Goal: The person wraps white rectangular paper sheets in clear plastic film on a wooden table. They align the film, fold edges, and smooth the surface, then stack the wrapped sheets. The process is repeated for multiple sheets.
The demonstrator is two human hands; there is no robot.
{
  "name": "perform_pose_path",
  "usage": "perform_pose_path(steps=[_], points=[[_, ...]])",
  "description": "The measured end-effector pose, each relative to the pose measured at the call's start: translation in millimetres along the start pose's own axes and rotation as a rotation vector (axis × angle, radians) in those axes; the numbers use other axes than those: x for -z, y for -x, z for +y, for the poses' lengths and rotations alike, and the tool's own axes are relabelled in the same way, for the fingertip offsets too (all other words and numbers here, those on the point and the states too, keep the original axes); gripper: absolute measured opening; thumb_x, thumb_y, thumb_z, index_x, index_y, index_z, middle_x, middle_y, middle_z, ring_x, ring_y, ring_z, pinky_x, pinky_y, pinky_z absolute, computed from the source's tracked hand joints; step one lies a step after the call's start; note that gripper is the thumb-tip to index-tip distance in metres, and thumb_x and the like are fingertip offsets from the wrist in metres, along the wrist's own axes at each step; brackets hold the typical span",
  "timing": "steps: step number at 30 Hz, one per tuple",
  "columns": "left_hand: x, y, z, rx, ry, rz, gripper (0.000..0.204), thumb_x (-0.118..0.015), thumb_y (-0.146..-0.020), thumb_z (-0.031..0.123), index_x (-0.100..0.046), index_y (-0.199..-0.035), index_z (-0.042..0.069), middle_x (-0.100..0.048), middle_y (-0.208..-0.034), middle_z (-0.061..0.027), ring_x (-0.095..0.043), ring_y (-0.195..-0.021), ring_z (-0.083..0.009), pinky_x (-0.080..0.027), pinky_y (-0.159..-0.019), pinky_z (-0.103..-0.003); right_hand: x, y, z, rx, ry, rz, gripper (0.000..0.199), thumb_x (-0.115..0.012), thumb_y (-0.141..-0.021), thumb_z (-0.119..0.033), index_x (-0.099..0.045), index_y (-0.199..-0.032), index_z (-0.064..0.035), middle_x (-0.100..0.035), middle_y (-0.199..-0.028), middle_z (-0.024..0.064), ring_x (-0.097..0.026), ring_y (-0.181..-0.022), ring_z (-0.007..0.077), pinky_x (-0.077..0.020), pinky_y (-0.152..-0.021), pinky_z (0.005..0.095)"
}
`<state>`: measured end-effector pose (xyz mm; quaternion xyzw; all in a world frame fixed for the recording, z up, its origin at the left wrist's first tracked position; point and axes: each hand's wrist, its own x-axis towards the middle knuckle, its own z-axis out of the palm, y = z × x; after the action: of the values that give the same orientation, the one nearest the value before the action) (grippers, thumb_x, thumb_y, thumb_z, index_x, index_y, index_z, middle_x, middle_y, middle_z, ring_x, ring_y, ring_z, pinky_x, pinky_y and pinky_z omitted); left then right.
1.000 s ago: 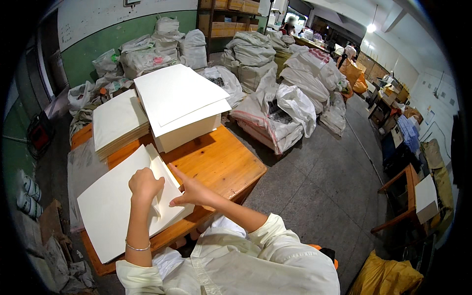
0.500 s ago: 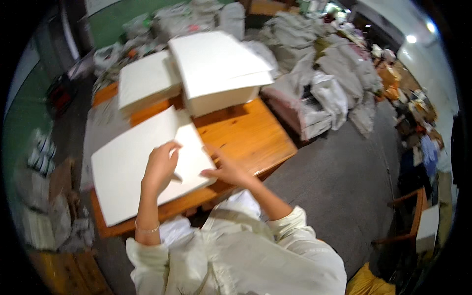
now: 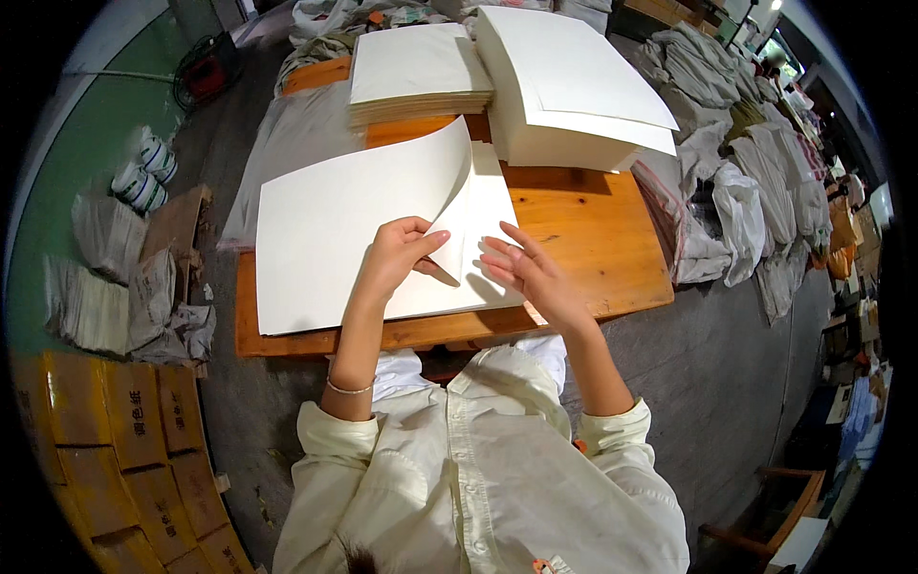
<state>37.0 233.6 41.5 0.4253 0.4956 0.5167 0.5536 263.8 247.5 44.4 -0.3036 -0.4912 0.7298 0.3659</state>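
Observation:
A large white paper sheet (image 3: 354, 210) lies in front of me on the wooden table (image 3: 598, 215), its right side curling up off the sheets beneath (image 3: 495, 206). My left hand (image 3: 397, 256) is closed on the near part of that raised edge, thumb and fingers pinching it. To its right, my right hand (image 3: 540, 279) hovers over the right border of the lower sheets, fingers spread and holding nothing. How many sheets lie underneath cannot be made out.
Behind the sheets stand a low paper stack (image 3: 421, 65) and a taller one (image 3: 574, 72) to its right. Grey sacks (image 3: 703, 72) and a white bag (image 3: 738, 215) fill the floor at the right. Taped cartons (image 3: 134, 421) sit at the lower left.
The view has turned, so the table appears straighter and farther right. My right hand's fingers have spread apart at the paper's right side. My left hand stays at the curled edge.

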Motion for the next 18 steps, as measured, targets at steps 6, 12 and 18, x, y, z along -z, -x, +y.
perform_pose_path(steps=[6, 12, 18], points=[[1, -2, -9, -0.05, -0.098, 0.021, 0.027, -0.073, -0.086, 0.023, -0.059, -0.076, 0.002, -0.062, -0.068, -0.0056, -0.064, -0.058, -0.0121, -0.053, -0.055, -0.023, 1, -12, 3, -0.211, -0.327, -0.036, 0.059, -0.036, -0.102, -0.043, -0.029, -0.142, 0.0, -0.045, -0.135, 0.0224, -0.052, -0.122, 0.0291, -0.0424, -0.107, 0.0361], [4, 4, -15, -0.135, 0.085, 0.084, 0.036, -0.069, -0.089, 0.031, -0.051, -0.067, 0.008, -0.06, -0.062, -0.0028, -0.063, -0.056, -0.0119, -0.051, -0.052, -0.021, 6, -16, -3, -0.267, -0.365, -0.09, 0.068, -0.036, -0.099, -0.052, -0.029, -0.143, -0.0012, -0.046, -0.136, 0.0233, -0.053, -0.121, 0.0321, -0.0443, -0.105, 0.0407], [10, 6, -7, 0.001, 0.038, 0.034, 0.033, -0.067, -0.09, 0.03, -0.055, -0.072, 0.006, -0.061, -0.064, -0.0035, -0.065, -0.06, -0.0114, -0.05, -0.055, -0.019, 4, -19, -13, -0.294, -0.218, -0.002, 0.058, -0.047, -0.099, -0.037, -0.03, -0.142, -0.0019, -0.053, -0.127, 0.019, -0.059, -0.111, 0.0252, -0.0532, -0.094, 0.0365]])
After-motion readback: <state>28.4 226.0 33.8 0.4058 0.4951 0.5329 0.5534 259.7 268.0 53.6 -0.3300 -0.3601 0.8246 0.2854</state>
